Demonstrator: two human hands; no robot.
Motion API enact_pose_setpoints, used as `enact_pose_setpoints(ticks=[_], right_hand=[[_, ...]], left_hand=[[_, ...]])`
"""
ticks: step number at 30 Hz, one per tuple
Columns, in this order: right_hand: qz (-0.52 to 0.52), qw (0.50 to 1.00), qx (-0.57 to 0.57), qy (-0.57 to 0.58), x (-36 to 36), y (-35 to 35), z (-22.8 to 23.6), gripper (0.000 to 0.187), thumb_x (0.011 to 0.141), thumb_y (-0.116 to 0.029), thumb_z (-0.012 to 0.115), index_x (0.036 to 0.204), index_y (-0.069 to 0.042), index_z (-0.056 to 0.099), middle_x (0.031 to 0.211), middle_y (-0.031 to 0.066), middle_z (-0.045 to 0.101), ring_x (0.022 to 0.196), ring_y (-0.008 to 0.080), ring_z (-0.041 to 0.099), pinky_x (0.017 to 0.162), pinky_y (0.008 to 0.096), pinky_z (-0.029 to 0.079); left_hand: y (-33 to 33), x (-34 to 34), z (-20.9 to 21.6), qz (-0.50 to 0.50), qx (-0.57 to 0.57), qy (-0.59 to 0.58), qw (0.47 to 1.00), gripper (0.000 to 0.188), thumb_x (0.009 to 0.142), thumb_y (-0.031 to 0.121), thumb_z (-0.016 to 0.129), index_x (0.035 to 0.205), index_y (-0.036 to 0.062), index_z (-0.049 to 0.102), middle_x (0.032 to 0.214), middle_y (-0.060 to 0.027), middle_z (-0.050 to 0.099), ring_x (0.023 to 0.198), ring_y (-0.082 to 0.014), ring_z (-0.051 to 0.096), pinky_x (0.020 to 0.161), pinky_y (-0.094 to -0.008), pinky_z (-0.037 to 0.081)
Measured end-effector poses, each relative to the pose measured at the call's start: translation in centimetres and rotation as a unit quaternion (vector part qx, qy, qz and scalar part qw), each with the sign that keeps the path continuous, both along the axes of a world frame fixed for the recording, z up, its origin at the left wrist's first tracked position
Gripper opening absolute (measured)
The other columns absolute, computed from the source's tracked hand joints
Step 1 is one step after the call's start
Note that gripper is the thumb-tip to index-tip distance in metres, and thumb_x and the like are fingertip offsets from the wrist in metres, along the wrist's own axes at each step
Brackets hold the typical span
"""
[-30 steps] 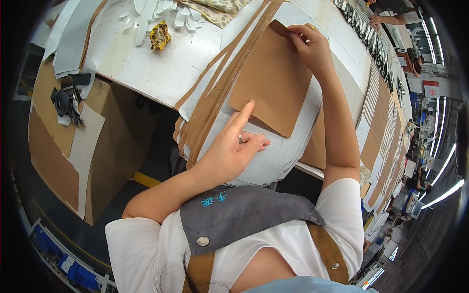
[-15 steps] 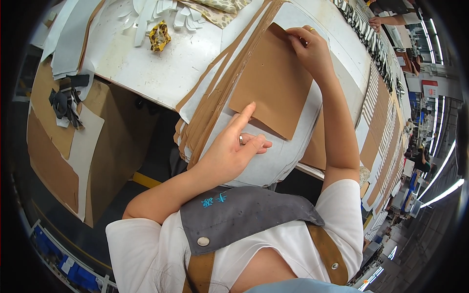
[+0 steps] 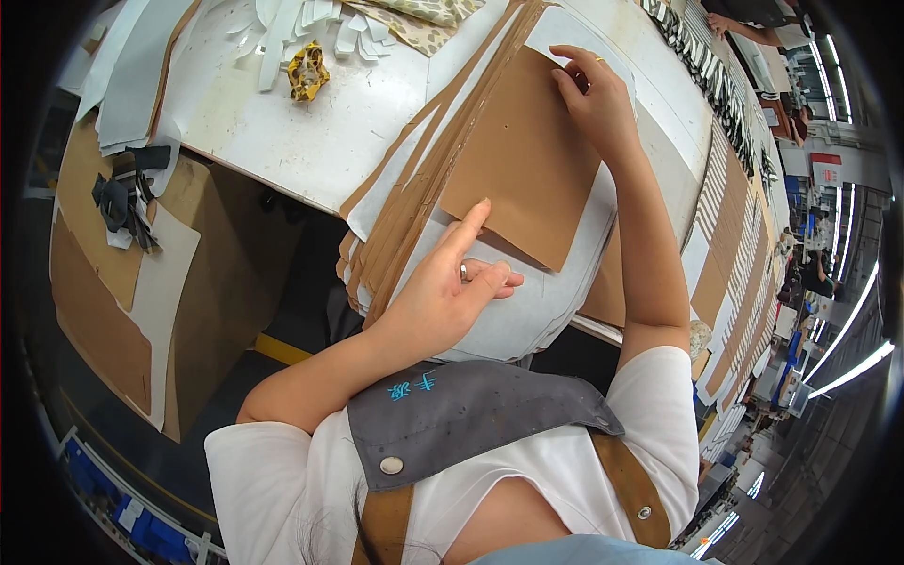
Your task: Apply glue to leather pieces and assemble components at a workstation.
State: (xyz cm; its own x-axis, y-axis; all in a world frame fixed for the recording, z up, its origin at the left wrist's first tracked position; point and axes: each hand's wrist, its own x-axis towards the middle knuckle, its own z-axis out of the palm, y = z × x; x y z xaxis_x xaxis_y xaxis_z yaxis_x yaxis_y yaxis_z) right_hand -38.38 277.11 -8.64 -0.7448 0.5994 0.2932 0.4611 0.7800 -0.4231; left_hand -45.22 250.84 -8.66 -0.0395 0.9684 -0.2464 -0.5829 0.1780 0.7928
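Observation:
A flat brown sheet, like paperboard or leather, lies on a thick stack of white-faced pieces with brown edges. My left hand rests on the stack's near side. Its index finger is stretched out onto the sheet's near left corner, while the other fingers curl loosely around nothing. At the sheet's far right corner, my right hand has its thumb and index finger apart, with nothing seen between them. The sheet's near edge stands slightly off the white piece below.
A crumpled yellow and black patterned scrap and white strips lie on the white table. A cardboard box with dark scraps stands left. Striped brown and white pieces line the right; another person's hand is far right.
My right thumb and index finger have parted and let go of the sheet's far edge, which now lies flatter. My left hand has stayed in place.

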Motion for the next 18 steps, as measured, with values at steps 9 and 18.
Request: enact_pose_setpoints(ticks=[9,18], right_hand=[[-0.023,0.999,-0.038,-0.013,-0.21,-0.37,0.37,0.024,0.081,-0.010,0.057,0.104,-0.014,0.060,0.077,0.0047,0.056,0.068,0.0154,0.052,0.066,0.0278,0.044],[-0.006,0.996,0.050,-0.080,-0.58,-0.63,-0.03,0.018,0.083,-0.012,0.050,0.095,-0.016,0.062,0.083,0.0068,0.057,0.073,0.0226,0.057,0.064,0.0325,0.046]], left_hand=[[-0.03,0.15,-0.30,0.002,0.002,-0.008,1.000,0.062,0.091,0.008,0.043,0.138,-0.0042,0.005,0.118,-0.0171,0.044,0.099,-0.0211,0.056,0.086,-0.0323,0.047],[-0.02,0.16,-0.53,0.005,0.015,-0.011,1.000,0.062,0.091,0.008,0.044,0.138,-0.0048,0.005,0.115,-0.0164,0.045,0.100,-0.0205,0.056,0.086,-0.0310,0.047]])
